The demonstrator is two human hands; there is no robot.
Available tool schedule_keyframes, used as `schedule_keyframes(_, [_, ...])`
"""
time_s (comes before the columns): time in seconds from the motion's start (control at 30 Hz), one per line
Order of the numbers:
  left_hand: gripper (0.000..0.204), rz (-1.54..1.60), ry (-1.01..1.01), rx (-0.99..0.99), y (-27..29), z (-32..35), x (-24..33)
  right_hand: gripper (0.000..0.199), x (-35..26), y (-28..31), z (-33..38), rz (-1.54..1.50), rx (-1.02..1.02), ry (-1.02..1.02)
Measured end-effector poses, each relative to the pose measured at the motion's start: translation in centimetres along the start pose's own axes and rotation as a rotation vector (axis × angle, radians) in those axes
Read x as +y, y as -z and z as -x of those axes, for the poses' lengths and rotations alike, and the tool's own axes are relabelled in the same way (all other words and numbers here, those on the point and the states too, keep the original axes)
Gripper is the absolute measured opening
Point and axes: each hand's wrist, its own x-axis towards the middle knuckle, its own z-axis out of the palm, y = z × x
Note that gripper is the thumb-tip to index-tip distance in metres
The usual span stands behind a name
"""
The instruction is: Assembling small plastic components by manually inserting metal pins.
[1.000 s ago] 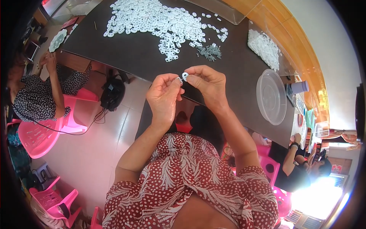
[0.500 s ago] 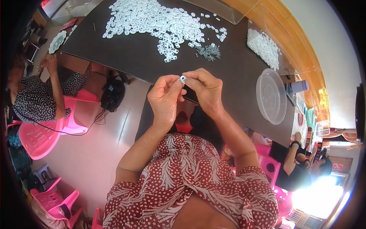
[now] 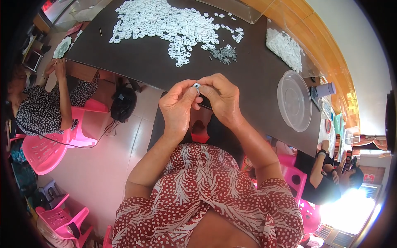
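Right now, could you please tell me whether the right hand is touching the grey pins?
Apart: the head view shows bare table between the right hand and the grey pins.

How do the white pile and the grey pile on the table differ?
The white pile spreads widely, while the grey pile is much smaller. The white pile's pieces are rounded with holes; the grey pile's are thin sticks. Both lie loose on the dark table.

Looks like smooth plastic in the small white piece (image 3: 197, 85) and the heaped pieces (image 3: 153, 20), clear glossy plastic in the round container (image 3: 294, 101). Seems smooth and near-matt on the tabletop (image 3: 256, 91), shiny on the tiled floor (image 3: 103, 161).
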Motion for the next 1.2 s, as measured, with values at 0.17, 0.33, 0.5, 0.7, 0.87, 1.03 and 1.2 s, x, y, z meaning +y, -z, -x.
schedule_keyframes(0.17, [0.016,0.002,0.028,0.005,0.0,-0.2,0.2,0.020,-0.2,-0.3,0.6,0.025,0.014,0.087])
schedule_keyframes(0.33, [0.014,0.060,0.042,0.066,-0.7,-0.1,0.3,0.025,0.2,-0.2,0.7,0.097,0.034,0.184])
schedule_keyframes(0.5, [0.012,0.093,0.068,0.067,-0.8,0.0,0.5,0.027,0.0,-0.1,0.6,0.247,0.056,0.296])
schedule_keyframes(0.7, [0.012,0.100,0.053,0.107,-0.9,0.1,0.4,0.028,-0.2,-0.1,1.0,0.242,0.068,0.281])
schedule_keyframes(0.87, [0.016,0.068,0.067,0.052,-0.9,0.4,0.5,0.029,-0.1,0.1,1.2,0.221,0.088,0.279])
schedule_keyframes(1.03, [0.019,0.081,-0.045,-0.060,-0.8,0.8,-0.1,0.029,0.2,0.1,1.7,0.182,0.139,0.291])
schedule_keyframes(1.2, [0.021,0.018,-0.127,-0.058,-0.9,1.2,-0.5,0.028,0.1,0.3,1.9,0.146,0.139,0.259])
